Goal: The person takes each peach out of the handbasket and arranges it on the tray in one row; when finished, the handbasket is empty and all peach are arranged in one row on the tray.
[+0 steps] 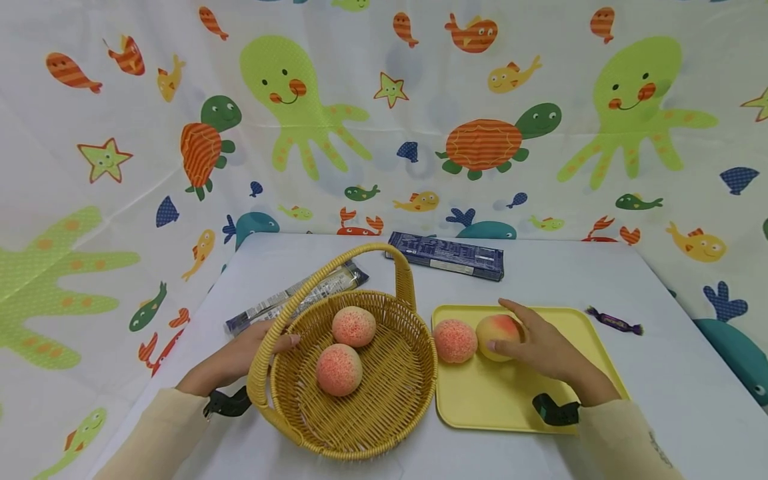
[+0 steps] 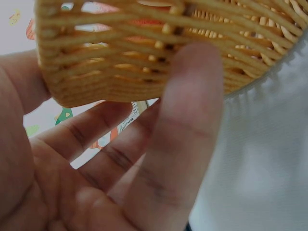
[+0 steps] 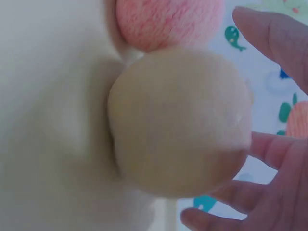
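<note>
A yellow wicker basket (image 1: 384, 393) with a tall handle holds two pink-speckled peaches (image 1: 354, 327). My left hand (image 1: 246, 353) grips the basket's left side beneath the handle. In the left wrist view, the thumb (image 2: 192, 106) lies against the weave while a finger passes behind it. Over the yellow tray (image 1: 492, 407), my right hand (image 1: 549, 347) reaches around a smooth yellow peach with a red blush (image 1: 497, 338), its fingers spread. In the right wrist view, the upper digit stands apart from this pale peach (image 3: 180, 125). Beside it on the tray sits another speckled peach (image 1: 455, 341).
Behind the basket lies a long silver-and-blue packet (image 1: 312, 293), partly hidden by the handle. A dark blue box (image 1: 447, 257) rests at the table's back edge. Right of the tray is a purple wrapped candy (image 1: 615, 321). A sea-animal cloth (image 1: 384, 133) hangs behind the white table.
</note>
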`<state>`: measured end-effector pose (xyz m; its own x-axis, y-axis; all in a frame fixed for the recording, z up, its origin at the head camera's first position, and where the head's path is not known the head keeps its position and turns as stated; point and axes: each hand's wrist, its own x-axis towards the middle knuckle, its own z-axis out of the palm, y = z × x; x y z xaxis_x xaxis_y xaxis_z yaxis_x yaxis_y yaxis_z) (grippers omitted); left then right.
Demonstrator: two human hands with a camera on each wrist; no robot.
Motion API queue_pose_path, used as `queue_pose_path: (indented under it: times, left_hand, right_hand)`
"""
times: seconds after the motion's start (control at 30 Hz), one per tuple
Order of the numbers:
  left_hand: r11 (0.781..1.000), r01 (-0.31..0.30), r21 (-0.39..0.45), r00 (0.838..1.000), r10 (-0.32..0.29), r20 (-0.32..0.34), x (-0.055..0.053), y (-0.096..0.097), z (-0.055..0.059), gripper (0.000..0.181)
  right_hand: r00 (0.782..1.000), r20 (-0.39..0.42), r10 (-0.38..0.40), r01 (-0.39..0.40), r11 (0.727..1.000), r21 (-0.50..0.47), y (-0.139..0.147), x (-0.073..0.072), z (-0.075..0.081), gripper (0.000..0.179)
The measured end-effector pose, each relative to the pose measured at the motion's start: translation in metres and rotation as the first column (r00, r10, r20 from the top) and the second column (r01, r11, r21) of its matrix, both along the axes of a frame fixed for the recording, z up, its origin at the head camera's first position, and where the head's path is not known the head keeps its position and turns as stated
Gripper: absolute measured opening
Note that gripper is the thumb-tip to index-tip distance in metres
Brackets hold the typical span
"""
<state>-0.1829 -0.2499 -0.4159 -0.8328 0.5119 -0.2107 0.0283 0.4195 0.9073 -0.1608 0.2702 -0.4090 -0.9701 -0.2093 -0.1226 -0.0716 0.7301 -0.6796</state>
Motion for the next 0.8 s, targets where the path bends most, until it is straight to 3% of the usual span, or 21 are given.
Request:
queue_pose_path:
  times: [0.27,0.4,0.6,0.8]
  left_hand:
    - [1.000,0.009,0.023,1.000,-0.009,0.020,-0.001,-0.001,-0.002,0.049]
    - [1.000,0.005,0.020,1.000,-0.005,0.023,0.000,-0.001,-0.001,0.049]
    - [1.000,0.006,0.007,1.000,-0.006,-0.007,-0.001,0.000,-0.002,0.048]
    - [1.000,-0.004,-0.001,1.000,0.004,-0.013,0.001,0.001,-0.001,0.045]
  right_hand:
    - [0.982,-0.185,0.026,-0.029,0.999,-0.015,-0.021,0.013,0.018,0.091]
    - [0.976,-0.216,0.041,-0.057,0.996,-0.069,-0.042,0.023,0.029,0.083]
    - [0.952,-0.285,0.113,-0.154,0.980,-0.127,-0.084,0.033,0.032,0.080]
    - [0.936,-0.252,0.244,-0.297,0.934,-0.198,-0.126,0.035,0.035,0.078]
